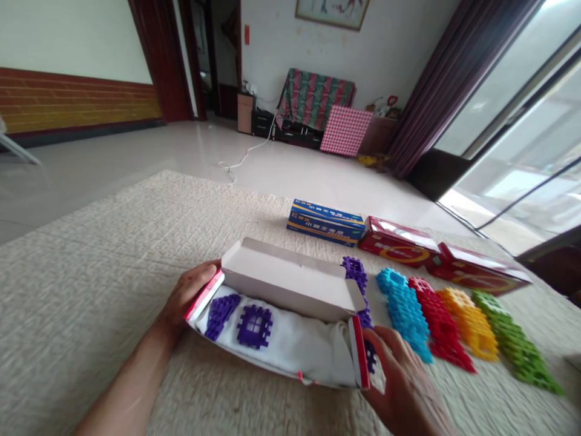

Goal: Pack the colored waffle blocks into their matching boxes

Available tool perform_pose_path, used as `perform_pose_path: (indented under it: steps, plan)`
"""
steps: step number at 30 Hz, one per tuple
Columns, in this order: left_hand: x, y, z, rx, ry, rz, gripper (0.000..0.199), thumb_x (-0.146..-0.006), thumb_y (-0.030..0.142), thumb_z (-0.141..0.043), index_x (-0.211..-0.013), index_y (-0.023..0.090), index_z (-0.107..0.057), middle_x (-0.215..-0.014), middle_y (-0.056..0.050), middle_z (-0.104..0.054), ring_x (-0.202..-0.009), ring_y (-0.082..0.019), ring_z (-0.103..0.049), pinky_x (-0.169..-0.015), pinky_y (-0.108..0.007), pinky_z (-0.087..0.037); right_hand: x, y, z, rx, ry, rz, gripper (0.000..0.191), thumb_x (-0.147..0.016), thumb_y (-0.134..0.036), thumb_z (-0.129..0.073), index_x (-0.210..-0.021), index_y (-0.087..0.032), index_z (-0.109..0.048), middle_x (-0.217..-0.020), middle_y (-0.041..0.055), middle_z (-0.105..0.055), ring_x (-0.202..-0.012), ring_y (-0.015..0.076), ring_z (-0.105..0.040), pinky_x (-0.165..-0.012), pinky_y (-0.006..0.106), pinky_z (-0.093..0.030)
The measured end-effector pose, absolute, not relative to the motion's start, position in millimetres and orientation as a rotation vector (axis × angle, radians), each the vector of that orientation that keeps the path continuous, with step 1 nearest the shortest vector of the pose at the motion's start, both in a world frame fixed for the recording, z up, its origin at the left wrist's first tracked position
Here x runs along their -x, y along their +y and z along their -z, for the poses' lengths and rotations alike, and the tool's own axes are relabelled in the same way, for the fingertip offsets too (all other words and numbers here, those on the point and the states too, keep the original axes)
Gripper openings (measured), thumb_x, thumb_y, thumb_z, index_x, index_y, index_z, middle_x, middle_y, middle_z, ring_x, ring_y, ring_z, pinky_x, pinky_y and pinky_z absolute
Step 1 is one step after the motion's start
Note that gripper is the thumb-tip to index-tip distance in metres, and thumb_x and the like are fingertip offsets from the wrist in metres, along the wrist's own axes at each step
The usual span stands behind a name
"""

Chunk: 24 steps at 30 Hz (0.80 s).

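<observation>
An open cardboard box (297, 284) with red ends sits low in front of me, its lid flap raised on the far side. White cloth (305, 340) lines it. On the cloth lie a square purple plastic building piece (254, 326) with a window pattern and a slanted group of purple pieces (221, 315). My left hand (186, 297) grips the box's left end, thumb on top. At the right end, my right hand (399, 369) holds the box, its fingers partly hidden. More purple pieces (355, 270) lie behind the lid flap, partly covered by it.
Right of the box, rows of blue (403, 309), red (440, 324), yellow (469, 324) and green pieces (515, 342) lie on the beige carpet (136, 242). Behind them stand a blue box (324, 224) and two red boxes (399, 242). A white cable (247, 154) crosses the floor.
</observation>
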<state>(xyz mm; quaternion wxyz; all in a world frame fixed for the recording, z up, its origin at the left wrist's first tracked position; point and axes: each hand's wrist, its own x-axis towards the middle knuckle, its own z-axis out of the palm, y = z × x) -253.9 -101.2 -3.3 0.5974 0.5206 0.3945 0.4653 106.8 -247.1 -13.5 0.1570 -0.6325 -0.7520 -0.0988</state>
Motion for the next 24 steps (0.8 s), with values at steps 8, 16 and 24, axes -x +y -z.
perform_pose_path:
  steps: [8, 16, 24]
  plan:
    - [251.5, -101.1, 1.2, -1.138, 0.887, -1.106, 0.037, -0.087, 0.044, -0.056, -0.109, 0.016, -0.065, -0.082, -0.003, -0.071, -0.071, -0.019, -0.064, -0.065, -0.027, -0.048, -102.9, -239.1, -55.7, 1.768, -1.995, 0.398, 0.046, -0.080, -0.046, -0.058, -0.121, -0.026, -0.050, -0.118, 0.0103, -0.055, -0.098, 0.0277, -0.061, -0.073, 0.040, -0.053]
    - [252.9, -100.0, 1.0, -1.178, 0.907, -1.125, 0.040, -0.085, 0.046, -0.056, -0.109, 0.016, -0.067, -0.082, -0.005, -0.072, -0.073, -0.021, -0.066, -0.067, -0.029, -0.048, -0.5, -190.3, -85.9, 1.617, -2.409, -0.478, 0.041, -0.071, -0.020, -0.063, -0.111, -0.024, -0.057, -0.105, 0.0036, -0.058, -0.093, 0.0194, -0.060, -0.080, 0.035, -0.051]
    - [254.1, -97.5, 7.0, -1.130, 0.864, -1.113, 0.039, -0.086, 0.044, -0.055, -0.110, 0.016, -0.066, -0.080, -0.004, -0.071, -0.069, -0.019, -0.063, -0.063, -0.026, -0.045, 1.7, -180.9, -64.2, 1.683, -2.508, -0.467, 0.038, -0.074, -0.020, -0.058, -0.112, -0.022, -0.057, -0.104, 0.0055, -0.056, -0.092, 0.0221, -0.060, -0.080, 0.039, -0.049]
